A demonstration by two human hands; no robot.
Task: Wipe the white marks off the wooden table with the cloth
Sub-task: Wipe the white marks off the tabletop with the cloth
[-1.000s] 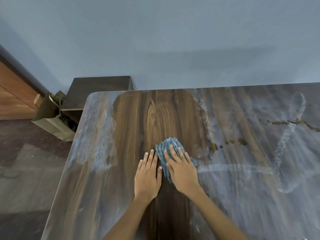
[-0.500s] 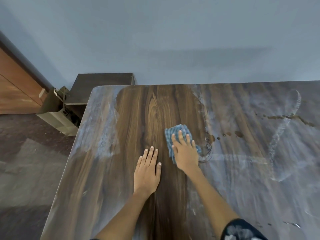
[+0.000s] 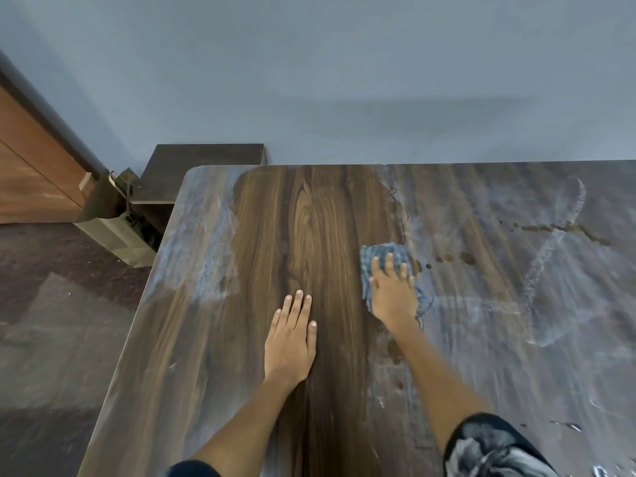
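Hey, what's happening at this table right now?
A person is wiping a wooden table with a blue cloth. The right hand presses the cloth flat at the edge of a clean dark strip, while the left hand rests flat on the cleaned wood. White marks cover the right side, and a pale patch remains on the left.

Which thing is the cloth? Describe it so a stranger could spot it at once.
Start at the wooden table and find the dark, clean strip down its middle. At that strip's right edge, the right hand presses flat on the cloth. It is the only blue checked fabric there, beside brown droplets.
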